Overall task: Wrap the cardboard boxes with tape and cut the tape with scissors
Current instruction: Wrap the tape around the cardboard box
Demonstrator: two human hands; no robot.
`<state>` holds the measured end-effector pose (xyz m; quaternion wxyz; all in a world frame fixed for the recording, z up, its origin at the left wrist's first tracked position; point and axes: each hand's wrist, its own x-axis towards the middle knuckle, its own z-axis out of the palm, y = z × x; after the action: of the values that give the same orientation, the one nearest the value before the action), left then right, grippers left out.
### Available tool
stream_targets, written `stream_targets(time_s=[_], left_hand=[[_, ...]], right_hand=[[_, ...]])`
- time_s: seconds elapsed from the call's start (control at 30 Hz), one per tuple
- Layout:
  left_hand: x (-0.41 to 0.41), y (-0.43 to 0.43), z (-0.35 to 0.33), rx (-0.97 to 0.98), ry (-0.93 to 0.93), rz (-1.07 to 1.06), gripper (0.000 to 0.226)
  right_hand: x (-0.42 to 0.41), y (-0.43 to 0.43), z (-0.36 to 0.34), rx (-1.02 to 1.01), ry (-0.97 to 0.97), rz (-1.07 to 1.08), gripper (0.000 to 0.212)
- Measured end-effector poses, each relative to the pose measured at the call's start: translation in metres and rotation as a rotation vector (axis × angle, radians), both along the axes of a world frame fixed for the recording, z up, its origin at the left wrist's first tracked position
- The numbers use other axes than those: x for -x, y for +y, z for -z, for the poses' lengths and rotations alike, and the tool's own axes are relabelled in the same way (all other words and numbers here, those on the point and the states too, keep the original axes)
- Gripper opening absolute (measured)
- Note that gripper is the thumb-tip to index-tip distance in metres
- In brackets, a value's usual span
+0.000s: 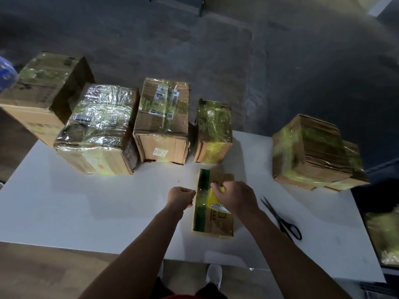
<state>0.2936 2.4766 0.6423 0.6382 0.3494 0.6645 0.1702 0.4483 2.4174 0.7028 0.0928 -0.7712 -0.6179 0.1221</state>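
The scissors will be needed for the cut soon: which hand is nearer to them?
Right. The right hand grips the yellow tape roll on the small box, just left of the scissors; the left hand is at the box's far left edge.

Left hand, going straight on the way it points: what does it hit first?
Most likely the small box, at its green-taped left edge, right beside the left hand. If the hand passes above it (depth is unclear), the narrow wrapped box behind comes next.
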Motion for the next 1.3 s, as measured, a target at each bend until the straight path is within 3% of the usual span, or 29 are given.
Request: stream_targets(time_s=[0.3,0.53,0.63,0.73,0.97,1.1,1.3], left_hand=[[-0.003,0.002,0.017,0.104,-0.041,-0.011,0.010],[-0.007,-0.002,0.025,0.273,-0.215,-0.119,0.018],[-0.017,-0.008,0.024,0.139,-0.075,-0.058,0.025],[-0.029,-0.012,0.024,0.035,0.019,-0.081,0.017],[-0.023,-0.011,0.030,0.075,0.056,-0.065,0.027],[-0.024,-0.014,0.027,-0.146,0.182,-0.015,0.014],[-0.024,-0.039,0.026,-0.390,0.272,0.176,0.024]], right_hand=[[0.005,0.008,0.002,0.093,-0.034,0.011,0.053],[0.007,0.005,0.000,0.104,-0.011,0.022,0.053],[0.008,0.005,-0.001,0.098,0.002,0.030,0.054],[0.009,0.006,-0.001,0.119,-0.009,0.043,0.052],[0.008,0.004,0.002,0.080,0.002,0.051,0.053],[0.007,0.006,0.004,0.114,0.002,0.057,0.051],[0.008,0.009,0.006,0.152,-0.015,0.040,0.046]])
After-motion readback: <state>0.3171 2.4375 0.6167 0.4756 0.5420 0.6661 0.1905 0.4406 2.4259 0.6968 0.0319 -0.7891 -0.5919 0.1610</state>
